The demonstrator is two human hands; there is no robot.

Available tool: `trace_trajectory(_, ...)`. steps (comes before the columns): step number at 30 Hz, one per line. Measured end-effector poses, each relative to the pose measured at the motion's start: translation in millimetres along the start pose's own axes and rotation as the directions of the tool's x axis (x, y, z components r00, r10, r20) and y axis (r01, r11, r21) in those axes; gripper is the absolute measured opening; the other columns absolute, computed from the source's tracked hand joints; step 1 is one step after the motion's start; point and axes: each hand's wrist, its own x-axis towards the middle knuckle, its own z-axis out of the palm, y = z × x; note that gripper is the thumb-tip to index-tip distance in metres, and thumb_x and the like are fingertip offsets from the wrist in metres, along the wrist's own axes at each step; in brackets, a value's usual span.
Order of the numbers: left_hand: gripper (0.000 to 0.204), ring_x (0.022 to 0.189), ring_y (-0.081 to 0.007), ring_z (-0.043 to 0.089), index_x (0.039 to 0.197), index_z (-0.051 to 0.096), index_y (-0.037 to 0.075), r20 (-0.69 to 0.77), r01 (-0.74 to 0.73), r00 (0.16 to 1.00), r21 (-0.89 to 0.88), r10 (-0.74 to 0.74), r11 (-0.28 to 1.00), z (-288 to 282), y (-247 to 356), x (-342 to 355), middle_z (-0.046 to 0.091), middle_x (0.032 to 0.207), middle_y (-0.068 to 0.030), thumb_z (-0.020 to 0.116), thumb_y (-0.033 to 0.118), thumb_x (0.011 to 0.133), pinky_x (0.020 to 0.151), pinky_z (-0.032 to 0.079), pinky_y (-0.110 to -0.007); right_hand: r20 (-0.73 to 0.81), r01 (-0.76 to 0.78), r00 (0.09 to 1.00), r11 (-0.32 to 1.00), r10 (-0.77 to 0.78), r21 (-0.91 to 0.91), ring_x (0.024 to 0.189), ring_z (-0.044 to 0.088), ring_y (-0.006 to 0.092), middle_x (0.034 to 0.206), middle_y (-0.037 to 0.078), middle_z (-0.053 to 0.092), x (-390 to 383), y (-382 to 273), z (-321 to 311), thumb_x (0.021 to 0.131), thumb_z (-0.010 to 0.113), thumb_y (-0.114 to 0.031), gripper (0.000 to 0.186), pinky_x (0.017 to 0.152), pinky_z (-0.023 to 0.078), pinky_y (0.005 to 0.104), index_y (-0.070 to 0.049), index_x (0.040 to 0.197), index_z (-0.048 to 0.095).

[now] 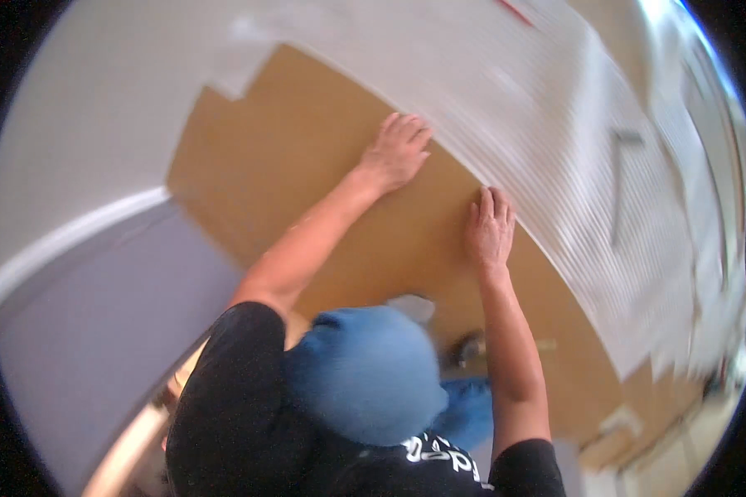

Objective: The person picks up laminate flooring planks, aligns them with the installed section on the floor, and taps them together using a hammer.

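Observation:
My left hand (pixel 398 151) lies flat on a large brown board (pixel 290 174), its fingertips touching the edge of a white ribbed sheet (pixel 555 149) that covers the board's right part. My right hand (pixel 489 228) rests palm down on the board a little nearer to me, and its fingertips also meet the sheet's edge. Neither hand holds anything. My raised knee in blue jeans (pixel 365 381) sits between my arms, above my black T-shirt (pixel 240 414).
A grey surface (pixel 99 331) with a white strip (pixel 66 236) along it lies to the left. A small dark object (pixel 468 348) and a white object (pixel 413 306) lie by my knee. A long grey shape (pixel 622 190) shows on the white sheet. The picture is motion-blurred.

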Motion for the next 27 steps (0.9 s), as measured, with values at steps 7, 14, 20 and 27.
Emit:
trace_trajectory(7,0.017,0.103,-0.0322,0.063,0.105,0.071,0.006,0.030,-0.367,0.921,-0.273,0.389,0.889,32.7,112.3,38.2,0.067,0.108,-0.0105,0.071,0.016,0.091,0.092,0.051,-0.044,-0.087,-0.431,0.902,0.873,0.422,-0.228,0.113,0.061,0.0354,0.116,0.013,0.066,-141.4,208.2,-91.0,0.096,0.063,-0.024,0.019,0.099,0.051,0.0446,-0.011,0.110,0.064)
trace_trajectory(14,0.015,0.099,-0.0352,0.062,0.103,0.070,0.004,0.210,-0.274,0.917,-0.287,0.339,0.918,36.0,157.2,49.8,0.066,0.101,-0.0143,0.071,0.015,0.092,0.088,0.052,-0.043,-0.093,-0.379,0.925,0.885,0.368,-0.269,0.114,0.059,0.0358,0.112,0.015,0.066,-158.4,239.6,-98.8,0.097,0.060,-0.027,0.023,0.101,0.048,0.0446,-0.006,0.104,0.062)
trace_trajectory(20,0.014,0.099,-0.0363,0.060,0.105,0.068,0.006,0.278,-0.307,0.888,-0.235,0.366,0.923,30.0,169.8,55.2,0.063,0.100,-0.0142,0.068,0.013,0.093,0.087,0.050,-0.046,-0.134,-0.405,0.914,0.890,0.384,-0.208,0.117,0.053,0.0345,0.121,0.012,0.059,-179.1,248.3,-83.9,0.096,0.055,-0.019,0.016,0.101,0.045,0.0465,-0.010,0.109,0.059)
trace_trajectory(27,0.061,0.133,-0.0370,0.044,0.147,0.047,0.006,0.222,-0.352,0.917,0.062,0.331,0.934,43.0,156.5,-4.3,0.049,0.140,-0.0183,0.067,0.022,0.092,0.114,0.036,-0.049,-0.284,-0.352,0.907,0.930,0.311,-0.104,0.136,0.042,0.0339,0.144,0.013,0.049,-171.8,241.1,-89.8,0.094,0.065,-0.033,0.051,0.115,0.032,0.0495,-0.014,0.139,0.051)
